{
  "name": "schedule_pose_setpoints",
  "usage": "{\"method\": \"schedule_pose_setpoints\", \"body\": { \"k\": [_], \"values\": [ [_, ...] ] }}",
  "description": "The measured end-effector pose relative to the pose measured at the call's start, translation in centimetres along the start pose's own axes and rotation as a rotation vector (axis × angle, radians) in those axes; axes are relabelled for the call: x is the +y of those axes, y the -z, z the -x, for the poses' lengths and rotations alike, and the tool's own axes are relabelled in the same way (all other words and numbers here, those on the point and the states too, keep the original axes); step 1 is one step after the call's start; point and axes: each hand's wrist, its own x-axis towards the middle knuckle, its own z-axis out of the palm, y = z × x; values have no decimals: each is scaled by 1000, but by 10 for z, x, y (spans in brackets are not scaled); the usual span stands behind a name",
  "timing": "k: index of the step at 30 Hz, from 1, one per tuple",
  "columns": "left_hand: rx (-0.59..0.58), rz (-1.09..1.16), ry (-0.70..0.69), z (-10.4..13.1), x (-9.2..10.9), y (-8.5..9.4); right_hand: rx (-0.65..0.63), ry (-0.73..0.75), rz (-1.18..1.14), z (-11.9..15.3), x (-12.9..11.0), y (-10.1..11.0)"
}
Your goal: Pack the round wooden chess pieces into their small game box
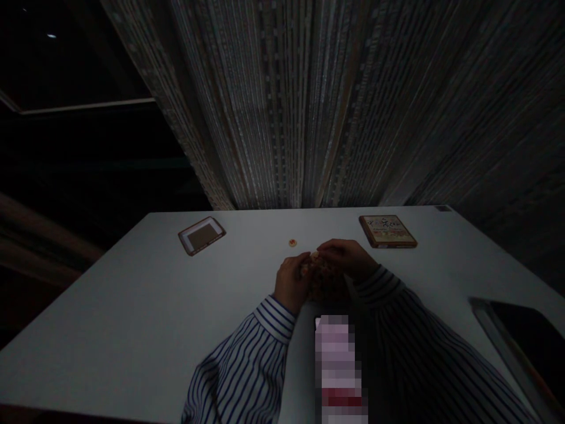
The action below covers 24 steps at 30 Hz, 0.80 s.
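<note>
Several small round wooden-looking game pieces [330,284], like Chinese chess discs, lie heaped on the table between my hands. My left hand [292,282] curls its fingers against the left side of the heap, with a pale disc [304,270] at its fingertips. Reaching in from the other side, my right hand [346,258] is closed in a pinch on another pale disc [315,255] at the top of the heap. The dim light hides most of the fingers' undersides. A single disc with a red mark [292,242] lies apart, just beyond my hands.
A brown-edged game box [388,231] lies at the back right of the white table [145,330]. At the back left is a flat brown-framed tray or lid [202,235]. A blurred lit screen [339,359] is near me; a dark flat object [525,330] is at right.
</note>
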Motion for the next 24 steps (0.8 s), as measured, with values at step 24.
{"method": "schedule_pose_setpoints", "body": {
  "k": [24],
  "values": [
    [3, 609, 439, -4, 4, -1, -101, 13, -96, 2, 3, -2]
  ]
}}
